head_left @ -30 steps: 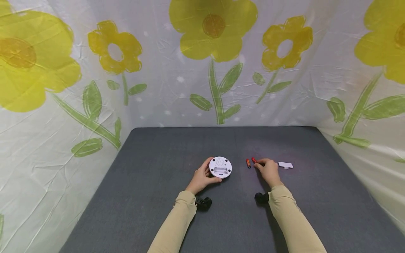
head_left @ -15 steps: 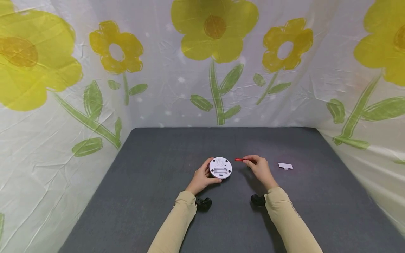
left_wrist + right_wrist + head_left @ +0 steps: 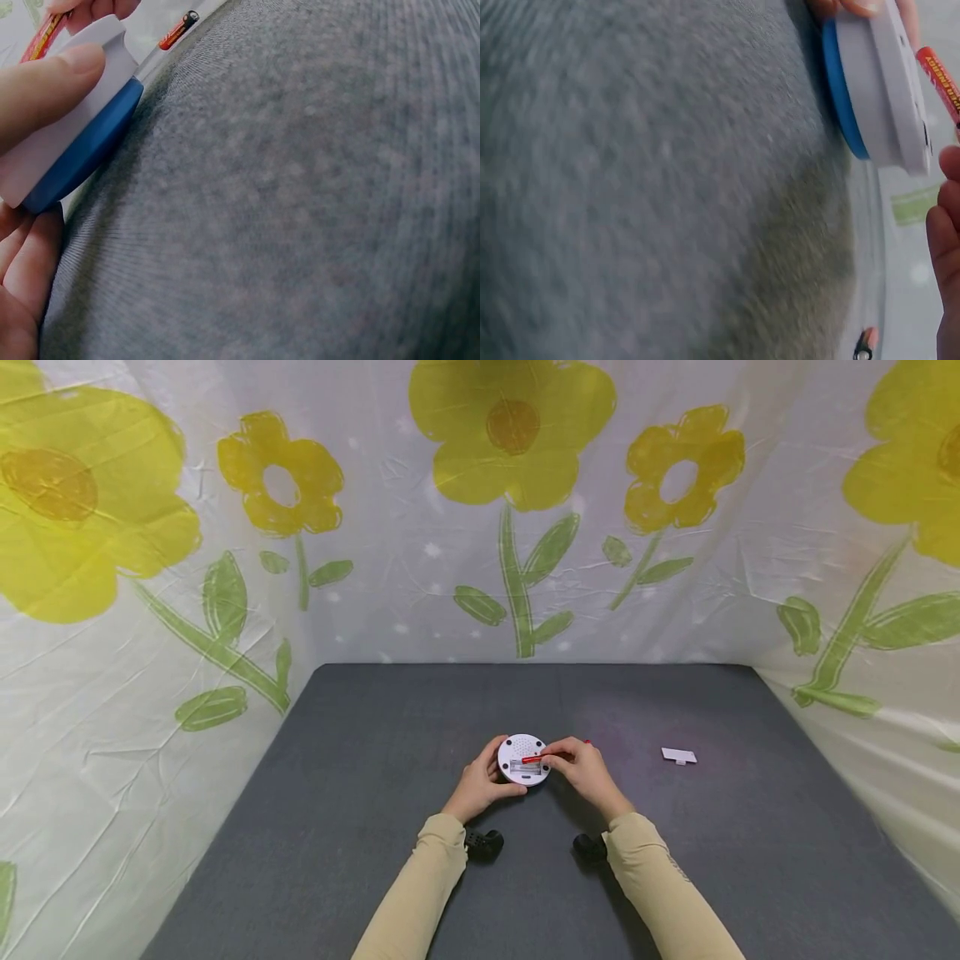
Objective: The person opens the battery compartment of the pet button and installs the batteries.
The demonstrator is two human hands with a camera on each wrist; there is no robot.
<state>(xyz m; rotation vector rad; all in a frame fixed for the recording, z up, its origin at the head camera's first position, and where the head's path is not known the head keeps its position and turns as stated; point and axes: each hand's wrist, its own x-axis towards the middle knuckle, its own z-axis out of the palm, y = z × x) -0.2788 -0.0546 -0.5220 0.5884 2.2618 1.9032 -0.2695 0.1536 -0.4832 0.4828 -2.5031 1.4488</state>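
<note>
My left hand [image 3: 474, 787] grips a round white device [image 3: 517, 746] by its left side, thumb on the near rim. Its underside faces up, with an uncovered battery compartment [image 3: 523, 768] and small dark feet; the wrist views show a blue layer [image 3: 90, 146] on the side toward the table. Between thumb and fingers, my right hand [image 3: 588, 770] pinches a red battery [image 3: 531, 759] just over the compartment. Whether the battery touches the device I cannot tell. Another red battery [image 3: 178, 30] with a black end lies on the table, mostly hidden behind the right hand in the head view.
A white rectangular cover [image 3: 678, 756] with a small tab lies on the dark grey table [image 3: 420, 710], right of my right hand. Behind the table hangs a pale curtain [image 3: 390, 568] printed with yellow flowers. Each wrist wears a black camera mount [image 3: 486, 845].
My right hand has picked the red battery up off the table and carried it left, over the device's compartment. The left hand and the device have stayed nearly still.
</note>
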